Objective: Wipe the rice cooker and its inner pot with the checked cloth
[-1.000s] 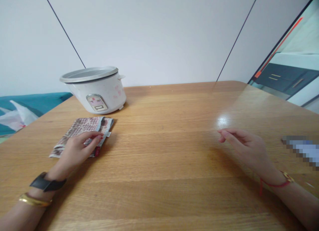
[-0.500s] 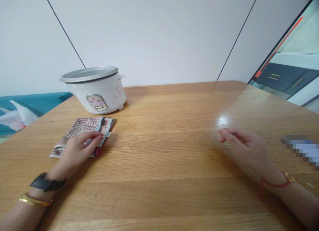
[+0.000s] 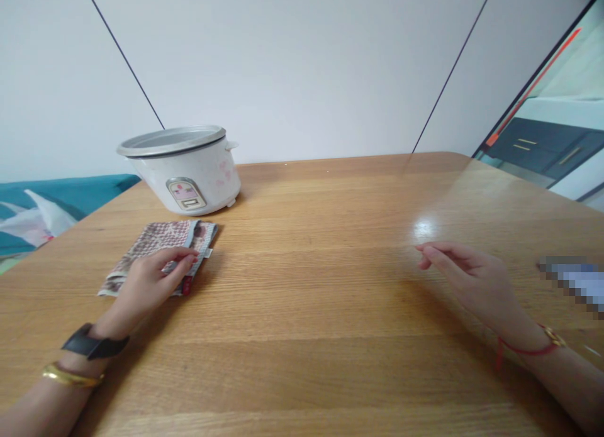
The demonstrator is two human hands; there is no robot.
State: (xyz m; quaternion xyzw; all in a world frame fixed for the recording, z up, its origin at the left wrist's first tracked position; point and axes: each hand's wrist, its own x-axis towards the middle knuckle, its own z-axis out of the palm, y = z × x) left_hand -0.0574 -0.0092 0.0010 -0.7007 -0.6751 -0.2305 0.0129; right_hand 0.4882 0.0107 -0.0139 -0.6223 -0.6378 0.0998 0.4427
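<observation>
The folded cloth [image 3: 165, 237] is lying just in front of the rice cooker [image 3: 212, 179], with the left hand [image 3: 148, 281] hanging over it, maybe touching; I cannot tell. Well to the cooker's right, the right hand [image 3: 479, 289] is hanging far apart from it, both looking empty, and I cannot tell if thumbs are meeting fingers. Being soft and light seems best, so the cloth is lying flat.

the left hand [image 3: 150, 280] hides part of the folded cloth [image 3: 163, 237].
</observation>
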